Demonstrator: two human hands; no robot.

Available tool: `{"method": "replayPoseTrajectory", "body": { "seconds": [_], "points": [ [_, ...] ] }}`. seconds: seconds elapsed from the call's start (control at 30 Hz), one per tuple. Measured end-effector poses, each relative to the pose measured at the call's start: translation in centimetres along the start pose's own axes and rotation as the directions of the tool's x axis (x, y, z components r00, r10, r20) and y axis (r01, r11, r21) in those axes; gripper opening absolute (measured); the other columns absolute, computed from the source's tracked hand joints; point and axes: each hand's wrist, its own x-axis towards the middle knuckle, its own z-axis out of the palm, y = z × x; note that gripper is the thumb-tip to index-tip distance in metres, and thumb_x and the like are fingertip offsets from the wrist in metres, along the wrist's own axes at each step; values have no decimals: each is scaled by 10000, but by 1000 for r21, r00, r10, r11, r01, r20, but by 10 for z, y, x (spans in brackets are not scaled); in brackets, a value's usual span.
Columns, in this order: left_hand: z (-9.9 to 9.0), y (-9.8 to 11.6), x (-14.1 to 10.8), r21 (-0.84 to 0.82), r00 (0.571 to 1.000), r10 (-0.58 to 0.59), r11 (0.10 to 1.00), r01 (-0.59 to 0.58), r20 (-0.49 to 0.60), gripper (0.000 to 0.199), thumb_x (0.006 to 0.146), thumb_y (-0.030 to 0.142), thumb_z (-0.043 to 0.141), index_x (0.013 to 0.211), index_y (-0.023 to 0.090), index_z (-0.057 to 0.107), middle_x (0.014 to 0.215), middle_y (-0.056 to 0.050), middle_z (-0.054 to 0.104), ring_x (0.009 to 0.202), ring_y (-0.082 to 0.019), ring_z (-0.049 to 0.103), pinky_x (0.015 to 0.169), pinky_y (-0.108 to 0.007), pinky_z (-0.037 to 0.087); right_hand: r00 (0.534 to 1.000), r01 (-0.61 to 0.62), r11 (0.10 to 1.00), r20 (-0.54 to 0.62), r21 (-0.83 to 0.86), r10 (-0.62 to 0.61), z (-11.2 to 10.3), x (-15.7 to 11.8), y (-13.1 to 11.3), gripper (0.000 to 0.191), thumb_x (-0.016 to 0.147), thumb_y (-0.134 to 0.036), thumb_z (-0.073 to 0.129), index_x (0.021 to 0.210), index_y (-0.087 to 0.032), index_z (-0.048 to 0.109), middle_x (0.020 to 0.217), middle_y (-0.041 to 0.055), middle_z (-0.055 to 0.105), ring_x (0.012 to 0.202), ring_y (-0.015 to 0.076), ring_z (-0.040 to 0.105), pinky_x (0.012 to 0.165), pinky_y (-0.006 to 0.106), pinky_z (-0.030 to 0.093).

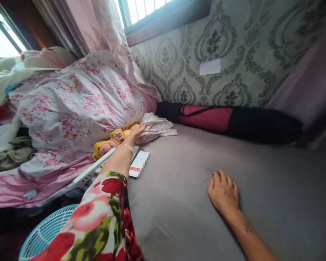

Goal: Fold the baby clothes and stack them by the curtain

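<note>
Left hand (138, 129) touches cloth (158, 125); right hand (224, 192), half-curled, touches sheet (179, 206).

I can't read any word or number for certain. Lettering on the yellow item (117, 135) near my left hand (138, 128) is too small to make out, print on the white box (139, 163) with 1 orange-red patch (135, 169) is unreadable, and the dark mark (247, 228) on my right wrist (234, 214) is illegible.
</note>
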Motion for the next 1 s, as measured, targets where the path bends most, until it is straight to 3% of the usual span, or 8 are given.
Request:
{"method": "replayPoseTrajectory", "body": {
  "seconds": [0.2,0.37,0.53,0.63,0.83,1.0],
  "points": [
    [-2,7,2,-189,997,27,981,-39,-67,376,797,400,524,898,103,733,912,-104,734,982,-290,644,888,-339,473,1000,-14,1000,17,-5,14,-3,0,-1,359,933,-203,412,1207,-95,618,1302,172,583,1170,295,522,974,424,355],
    [-3,44,12,-379,972,81,911,-161,-219,456,847,361,471,1189,115,644,1192,-106,678,1092,-220,614,970,-324,459,1000,-19,1000,17,-2,19,-2,-1,-1,362,938,-212,408,1212,-101,616,1310,171,582,1192,296,509,989,430,341],
    [-3,97,8,-721,932,160,597,-353,-324,431,786,344,587,1147,120,661,1173,-100,685,1096,-218,612,985,-342,459,1000,-20,1000,18,-2,20,-1,-1,0,365,941,-211,392,1207,-104,619,1310,177,583,1195,291,508,987,426,339],
    [5,125,-12,-753,914,237,517,-406,-330,432,778,312,604,1165,125,645,1186,-91,680,1100,-208,608,980,-336,462,1000,-11,1000,13,-11,11,-2,-1,0,372,943,-214,380,1207,-106,619,1306,173,587,1184,291,514,975,426,349],
    [50,160,-76,-767,904,300,484,-421,-306,369,739,140,535,1082,119,669,1144,-87,687,1054,-188,619,948,-310,478,1000,0,1000,5,3,0,-4,-1,2,367,938,-218,368,1171,-108,630,1270,173,601,1137,294,538,946,424,372],
    [106,173,-138,-843,928,336,442,-306,-161,300,728,90,489,919,140,714,1003,-64,721,958,-173,644,926,-314,480,1000,-25,988,10,154,23,0,1,7,389,923,-245,373,1215,-82,571,1242,196,599,1129,307,547,936,423,399]
  ]
}}
